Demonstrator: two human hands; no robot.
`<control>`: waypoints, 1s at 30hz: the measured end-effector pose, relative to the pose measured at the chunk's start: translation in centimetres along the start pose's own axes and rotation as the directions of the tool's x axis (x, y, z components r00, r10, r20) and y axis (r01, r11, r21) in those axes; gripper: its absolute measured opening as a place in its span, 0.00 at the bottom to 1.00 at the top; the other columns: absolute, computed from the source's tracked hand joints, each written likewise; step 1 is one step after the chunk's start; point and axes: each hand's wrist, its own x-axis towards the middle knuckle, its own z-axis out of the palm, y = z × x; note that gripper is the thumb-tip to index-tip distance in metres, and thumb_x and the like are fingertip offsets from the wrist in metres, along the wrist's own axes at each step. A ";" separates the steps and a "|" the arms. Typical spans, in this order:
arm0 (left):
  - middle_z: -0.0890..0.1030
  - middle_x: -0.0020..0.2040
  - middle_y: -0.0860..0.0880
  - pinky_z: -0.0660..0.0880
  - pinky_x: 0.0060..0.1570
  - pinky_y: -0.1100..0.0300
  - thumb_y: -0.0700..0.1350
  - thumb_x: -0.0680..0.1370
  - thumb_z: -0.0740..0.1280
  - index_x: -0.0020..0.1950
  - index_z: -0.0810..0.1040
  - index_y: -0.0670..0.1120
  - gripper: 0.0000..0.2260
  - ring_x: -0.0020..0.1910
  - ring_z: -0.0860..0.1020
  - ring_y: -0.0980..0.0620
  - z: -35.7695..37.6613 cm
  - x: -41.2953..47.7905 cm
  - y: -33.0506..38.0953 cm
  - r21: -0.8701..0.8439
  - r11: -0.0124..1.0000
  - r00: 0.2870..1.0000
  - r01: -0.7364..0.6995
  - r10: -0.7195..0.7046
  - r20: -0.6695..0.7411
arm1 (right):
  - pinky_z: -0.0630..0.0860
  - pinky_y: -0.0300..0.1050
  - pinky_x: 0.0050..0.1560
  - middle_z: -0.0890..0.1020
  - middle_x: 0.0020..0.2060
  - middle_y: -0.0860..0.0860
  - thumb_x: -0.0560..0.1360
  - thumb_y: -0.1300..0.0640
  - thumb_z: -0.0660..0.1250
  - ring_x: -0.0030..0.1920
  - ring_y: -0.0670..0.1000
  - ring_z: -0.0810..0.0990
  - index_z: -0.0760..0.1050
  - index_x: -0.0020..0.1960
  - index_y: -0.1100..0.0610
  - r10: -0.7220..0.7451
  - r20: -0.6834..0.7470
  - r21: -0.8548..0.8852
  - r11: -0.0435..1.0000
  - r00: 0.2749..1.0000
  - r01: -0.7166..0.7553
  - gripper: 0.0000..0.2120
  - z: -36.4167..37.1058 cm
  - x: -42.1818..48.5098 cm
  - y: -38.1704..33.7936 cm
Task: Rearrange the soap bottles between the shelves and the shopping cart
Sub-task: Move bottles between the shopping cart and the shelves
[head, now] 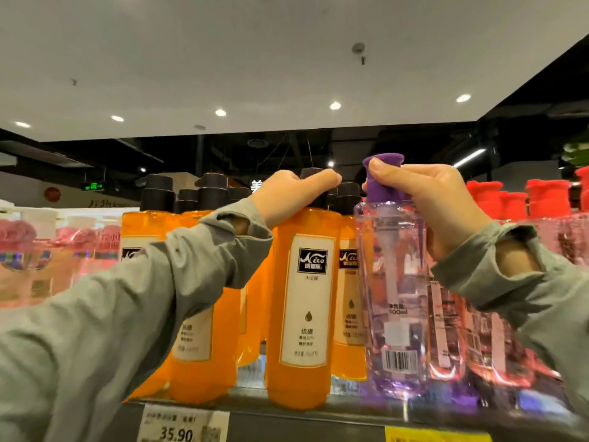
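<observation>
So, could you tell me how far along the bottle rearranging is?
Done: orange bottles stand on the shelf; the cart is unseen. In hand: left hand grips the front orange bottle by its cap, right hand pinches the purple pump of the lilac bottle. Left: probably seating or lifting both.

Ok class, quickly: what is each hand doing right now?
Left hand: closed over the pump top of the orange bottle.
Right hand: pinching the cap of the purple bottle.

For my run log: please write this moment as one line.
left hand: grips orange bottle top | right hand: pinches purple bottle cap | place: shelf
</observation>
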 end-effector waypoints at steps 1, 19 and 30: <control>0.82 0.50 0.38 0.75 0.58 0.49 0.60 0.75 0.64 0.50 0.79 0.40 0.22 0.51 0.81 0.42 -0.1 -0.1 -0.4 0.005 1.000 0.999 -0.008 0.008 -0.050 | 0.78 0.46 0.43 0.82 0.36 0.53 0.64 0.46 0.70 0.37 0.49 0.81 0.80 0.44 0.59 0.005 0.016 -0.010 1.000 1.000 -0.005 0.17 -0.1 -0.3 0.4; 0.68 0.30 0.49 0.65 0.29 0.63 0.66 0.70 0.66 0.33 0.67 0.45 0.25 0.29 0.68 0.54 -2.1 -0.4 -0.2 0.507 0.860 0.972 -0.052 0.161 -0.173 | 0.78 0.42 0.40 0.80 0.34 0.51 0.74 0.50 0.67 0.33 0.47 0.79 0.79 0.46 0.60 0.007 -0.023 0.043 0.999 1.000 -0.006 0.12 0.1 -1.1 1.3; 0.69 0.30 0.48 0.66 0.30 0.62 0.62 0.71 0.67 0.35 0.69 0.44 0.21 0.29 0.68 0.53 -3.0 -0.2 1.2 0.679 0.727 0.973 -0.103 0.214 -0.082 | 0.77 0.43 0.44 0.80 0.33 0.49 0.76 0.50 0.66 0.36 0.48 0.79 0.78 0.41 0.58 0.026 -0.042 0.050 0.998 0.999 -0.024 0.11 0.5 -1.3 1.5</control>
